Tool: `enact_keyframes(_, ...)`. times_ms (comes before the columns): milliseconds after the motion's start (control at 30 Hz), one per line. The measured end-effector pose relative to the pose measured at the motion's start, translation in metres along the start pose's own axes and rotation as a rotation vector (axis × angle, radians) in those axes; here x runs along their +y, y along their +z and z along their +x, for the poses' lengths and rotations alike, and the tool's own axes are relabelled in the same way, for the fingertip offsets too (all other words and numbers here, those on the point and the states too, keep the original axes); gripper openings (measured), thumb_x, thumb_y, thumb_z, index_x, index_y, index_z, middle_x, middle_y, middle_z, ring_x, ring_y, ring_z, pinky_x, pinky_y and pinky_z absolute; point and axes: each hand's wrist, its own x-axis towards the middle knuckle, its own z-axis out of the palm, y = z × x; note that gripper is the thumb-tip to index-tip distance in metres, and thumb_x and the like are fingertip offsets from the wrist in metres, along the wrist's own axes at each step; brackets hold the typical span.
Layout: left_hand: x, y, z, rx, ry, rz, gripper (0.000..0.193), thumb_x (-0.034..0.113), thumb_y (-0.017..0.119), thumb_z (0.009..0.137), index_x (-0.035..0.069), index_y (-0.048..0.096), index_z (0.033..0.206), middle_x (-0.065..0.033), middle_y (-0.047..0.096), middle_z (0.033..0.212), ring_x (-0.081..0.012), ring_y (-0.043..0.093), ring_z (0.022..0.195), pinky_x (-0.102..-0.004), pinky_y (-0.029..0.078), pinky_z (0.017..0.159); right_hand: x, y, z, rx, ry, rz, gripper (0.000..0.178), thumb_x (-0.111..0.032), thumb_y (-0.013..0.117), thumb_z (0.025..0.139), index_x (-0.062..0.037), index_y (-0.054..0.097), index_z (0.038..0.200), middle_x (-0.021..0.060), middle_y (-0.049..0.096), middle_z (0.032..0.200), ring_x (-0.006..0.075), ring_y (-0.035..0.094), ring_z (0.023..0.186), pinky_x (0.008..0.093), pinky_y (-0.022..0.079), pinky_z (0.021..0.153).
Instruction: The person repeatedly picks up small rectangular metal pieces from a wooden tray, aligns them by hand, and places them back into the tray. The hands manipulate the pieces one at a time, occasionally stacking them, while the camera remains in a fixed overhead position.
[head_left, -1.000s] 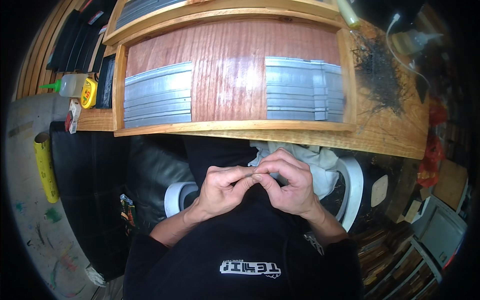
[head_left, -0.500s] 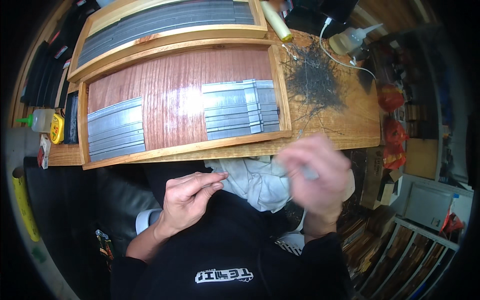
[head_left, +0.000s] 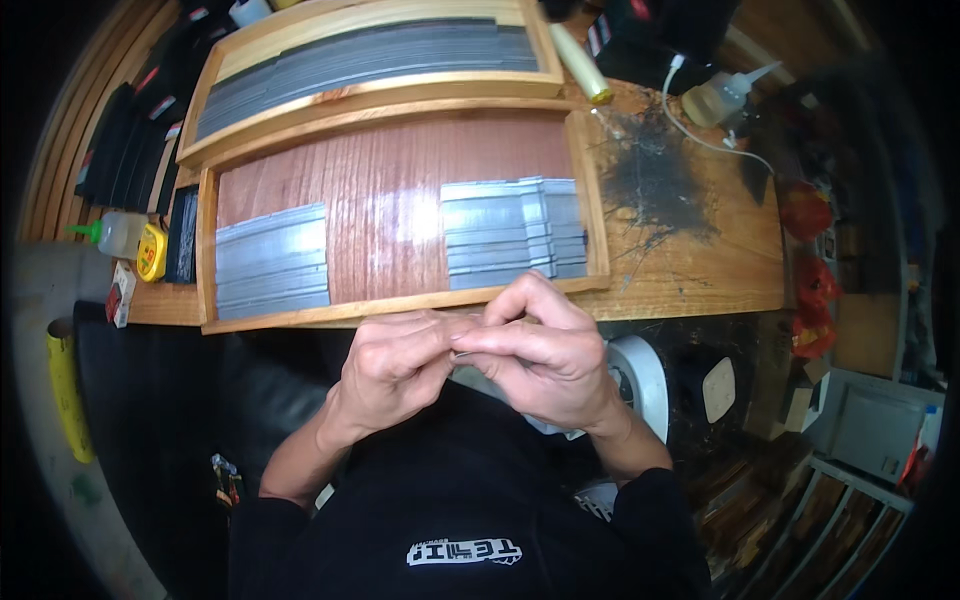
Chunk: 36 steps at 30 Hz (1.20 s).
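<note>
Nearest, the left hand (head_left: 395,370) and the right hand (head_left: 548,352) meet before a dark top, fingers closed, tips pinching a small thin piece (head_left: 461,354) just off the near edge of the wooden counter (head_left: 740,250). A black seat (head_left: 190,400) lies to the left, a rack (head_left: 850,510) to the right. On the counter, a wooden tray (head_left: 590,200) holds grey strips (head_left: 270,260) left and right; dark scraps (head_left: 655,185) spread right of it. Beyond sits a second tray (head_left: 370,92), its far side cut off. The fingers hide most of the piece, so its shape cannot be told; the far right is dim.
</note>
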Motion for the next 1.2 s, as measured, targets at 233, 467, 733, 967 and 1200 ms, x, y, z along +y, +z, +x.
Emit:
enact_keyframes(233,0.006,0.005,-0.045,-0.251,-0.679,-0.607,0.017,0.008,0.073,0.099,-0.004,0.077,0.111,-0.0095,0.080,0.098,-0.0149,0.077,0.090,-0.0261,0.061,0.075,0.008,0.033,-0.059,0.017,0.474,0.243,0.011,-0.003,0.080,0.091,-0.0004,0.079,0.101,0.0017,0.060,0.079,0.0076,0.056,0.067,0.0244,0.045,0.057)
enact_keyframes(467,-0.039,0.005,-0.042,-0.190,-1.050,-0.896,0.015,0.008,0.069,0.101,-0.001,0.075,0.111,-0.0134,0.079,0.098,-0.0205,0.079,0.091,-0.0262,0.064,0.073,0.053,0.056,-0.068,0.135,0.897,0.896,0.013,-0.009,0.070,0.102,0.0011,0.075,0.097,0.0006,0.067,0.080,0.0028,0.055,0.063,0.0182,0.044,0.056)
enact_keyframes(733,-0.026,0.005,-0.069,-0.199,-0.640,-0.161,0.011,0.007,0.076,0.096,-0.004,0.074,0.097,-0.0148,0.073,0.079,-0.0106,0.068,0.068,-0.0320,0.050,0.057,0.038,0.056,-0.070,0.027,0.556,0.348,0.018,0.001,0.080,0.090,0.0034,0.078,0.108,0.0042,0.068,0.093,0.0102,0.062,0.078,0.0226,0.050,0.067)
enact_keyframes(967,-0.020,0.013,-0.090,-0.037,-0.484,-0.101,0.007,0.001,0.075,0.092,-0.004,0.074,0.097,-0.0187,0.073,0.080,-0.0269,0.072,0.066,-0.0318,0.052,0.057,0.035,0.067,-0.072,0.015,0.311,0.182,0.018,-0.001,0.083,0.086,-0.0002,0.080,0.104,0.0062,0.066,0.089,0.0139,0.062,0.074,0.0257,0.048,0.062)
enact_keyframes(1200,-0.016,0.011,-0.090,-0.080,-0.538,-0.126,0.010,0.000,0.075,0.092,-0.004,0.076,0.101,-0.0195,0.075,0.084,-0.0279,0.076,0.072,-0.0312,0.056,0.062,0.033,0.064,-0.071,-0.017,0.395,0.249,0.017,-0.001,0.084,0.085,-0.0013,0.082,0.101,0.0053,0.066,0.085,0.0125,0.062,0.070,0.0259,0.048,0.059)
